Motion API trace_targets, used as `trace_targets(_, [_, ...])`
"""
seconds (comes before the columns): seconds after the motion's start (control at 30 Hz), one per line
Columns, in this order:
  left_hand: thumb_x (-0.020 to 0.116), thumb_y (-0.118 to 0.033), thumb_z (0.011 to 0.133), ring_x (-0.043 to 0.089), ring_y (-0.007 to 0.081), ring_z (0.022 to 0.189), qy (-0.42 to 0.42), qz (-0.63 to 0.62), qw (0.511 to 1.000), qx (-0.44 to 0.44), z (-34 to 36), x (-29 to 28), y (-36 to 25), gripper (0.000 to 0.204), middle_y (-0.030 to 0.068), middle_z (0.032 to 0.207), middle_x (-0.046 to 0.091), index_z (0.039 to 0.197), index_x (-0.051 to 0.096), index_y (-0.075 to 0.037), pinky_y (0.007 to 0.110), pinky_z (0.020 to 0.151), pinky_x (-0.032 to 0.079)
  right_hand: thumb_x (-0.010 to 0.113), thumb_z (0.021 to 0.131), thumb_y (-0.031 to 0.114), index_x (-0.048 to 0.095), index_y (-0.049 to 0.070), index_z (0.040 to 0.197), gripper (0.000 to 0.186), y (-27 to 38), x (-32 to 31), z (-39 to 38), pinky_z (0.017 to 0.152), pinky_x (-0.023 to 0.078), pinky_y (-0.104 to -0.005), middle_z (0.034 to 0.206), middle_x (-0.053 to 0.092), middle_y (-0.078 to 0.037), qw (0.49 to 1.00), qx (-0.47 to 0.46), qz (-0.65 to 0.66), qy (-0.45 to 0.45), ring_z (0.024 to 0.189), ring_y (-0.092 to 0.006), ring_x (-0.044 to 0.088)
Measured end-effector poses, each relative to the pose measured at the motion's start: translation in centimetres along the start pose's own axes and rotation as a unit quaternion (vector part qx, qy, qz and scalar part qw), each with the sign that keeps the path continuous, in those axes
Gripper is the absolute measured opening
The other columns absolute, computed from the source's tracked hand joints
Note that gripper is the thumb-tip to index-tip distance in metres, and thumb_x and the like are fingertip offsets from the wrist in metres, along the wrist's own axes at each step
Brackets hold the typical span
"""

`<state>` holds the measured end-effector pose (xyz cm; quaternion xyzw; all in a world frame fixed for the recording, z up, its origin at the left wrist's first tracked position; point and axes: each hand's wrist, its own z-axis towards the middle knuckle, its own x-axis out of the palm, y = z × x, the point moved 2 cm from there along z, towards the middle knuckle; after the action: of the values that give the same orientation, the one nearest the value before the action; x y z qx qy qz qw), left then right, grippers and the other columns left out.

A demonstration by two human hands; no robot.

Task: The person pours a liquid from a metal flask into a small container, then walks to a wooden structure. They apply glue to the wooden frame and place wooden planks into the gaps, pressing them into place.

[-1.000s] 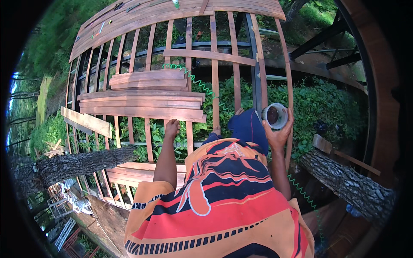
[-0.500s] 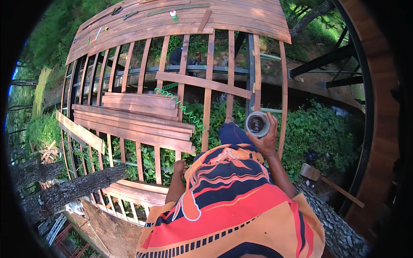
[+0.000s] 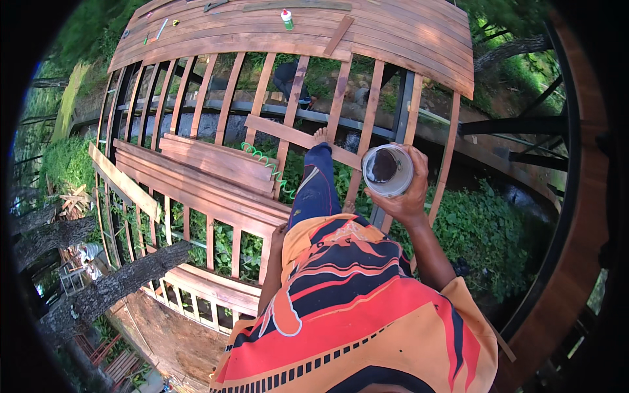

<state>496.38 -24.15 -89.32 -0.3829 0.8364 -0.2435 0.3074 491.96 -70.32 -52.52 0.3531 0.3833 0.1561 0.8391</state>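
My right hand (image 3: 411, 188) is wrapped round a clear round tub (image 3: 392, 185) with dark liquid at its bottom, raised over the open joists. The tub's mouth faces up and it is a little tilted. My left hand (image 3: 280, 236) hangs low by my left side, next to the ends of the stacked boards (image 3: 196, 178); its fingers are mostly hidden. One bare foot (image 3: 320, 135) of mine stands forward on a loose plank (image 3: 278, 129) laid across the joists. The other foot (image 3: 348, 207) is farther back, partly hidden.
Narrow wooden joists (image 3: 230, 88) leave wide gaps above plants and ground. Laid decking (image 3: 393, 39) at the far side bears a white-and-green bottle (image 3: 287, 19) and tools. A green coiled hose (image 3: 265, 160) crosses the joists. Below, a person (image 3: 286, 80) bends down. A tree trunk (image 3: 118, 285) juts in at left.
I have stepped forward; one leg now reaches the loose plank. The tub has tilted slightly in my right hand. My left hand has dropped closer to my side. The person below has moved.
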Motion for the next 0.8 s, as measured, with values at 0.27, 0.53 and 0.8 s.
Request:
trace_targets(0.27, [0.067,-0.023,0.098,0.069,0.0211,0.071,0.057,-0.091,0.972,-0.207,15.1,-3.2,-15.5,0.027,0.0083,0.089,0.072,0.118,0.070,-0.006,0.034,0.062,0.055,0.098,0.065,0.024,0.036,0.000,0.150,0.108,-5.2,3.9,13.9,0.107,0.047,-0.0503,0.136,0.052,-0.022,0.994,0.094,-0.017,-0.044,0.127,-0.0403,0.055])
trace_targets(0.53, [0.061,-0.021,0.106,0.064,0.0092,0.082,0.042,-0.250,0.967,0.014,28.5,-6.1,-41.1,0.033,0.0032,0.101,0.066,0.133,0.054,-0.004,0.022,0.065,0.050,0.096,0.068,0.022,0.034,0.000,0.154,0.109,-11.1,4.6,23.2,0.106,0.048,-0.0449,0.136,0.052,-0.019,0.982,0.154,-0.048,-0.097,0.126,-0.0348,0.058])
trace_targets(0.8, [0.057,-0.032,0.108,0.065,0.0171,0.104,0.136,-0.107,0.976,-0.130,26.8,-2.3,-43.1,0.047,0.0060,0.120,0.067,0.146,0.050,-0.007,0.036,0.088,0.055,0.097,0.067,0.023,0.037,-0.001,0.154,0.108,-20.0,6.6,30.8,0.108,0.048,-0.0453,0.141,0.051,-0.020,0.975,0.182,-0.028,-0.123,0.131,-0.0349,0.056])
